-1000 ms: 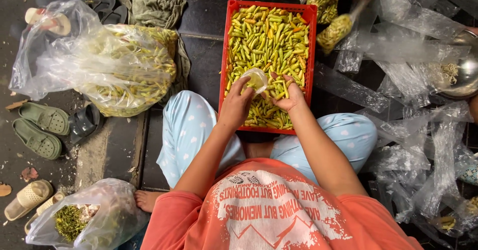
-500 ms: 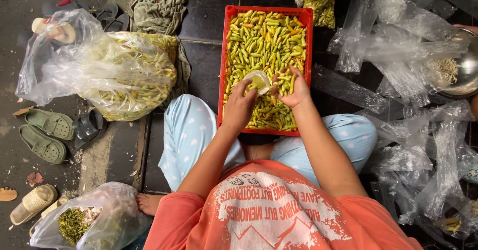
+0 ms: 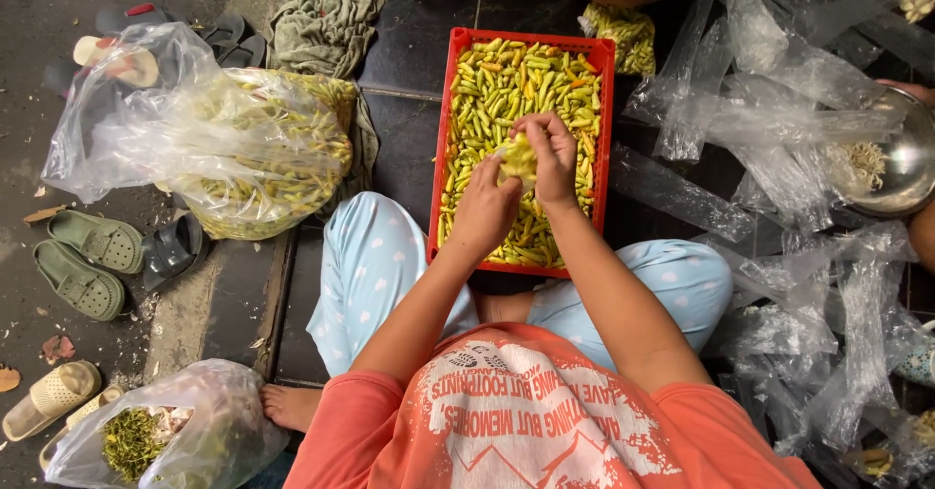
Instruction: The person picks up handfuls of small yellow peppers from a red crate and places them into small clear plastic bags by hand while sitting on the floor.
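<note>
Both hands have risen over the red crate [image 3: 604, 109]; left hand [image 3: 484, 211] and right hand [image 3: 551, 153] pinch a small clear bag of chillies [image 3: 516, 158] between them.

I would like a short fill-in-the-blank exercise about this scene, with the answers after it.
1. The chillies lie in a ___ crate.
2. Both hands, left hand and right hand, hold a small clear ___ of chillies.
3. The green sandals lie on the person's ___ side.

Answers: red; bag; left
</note>
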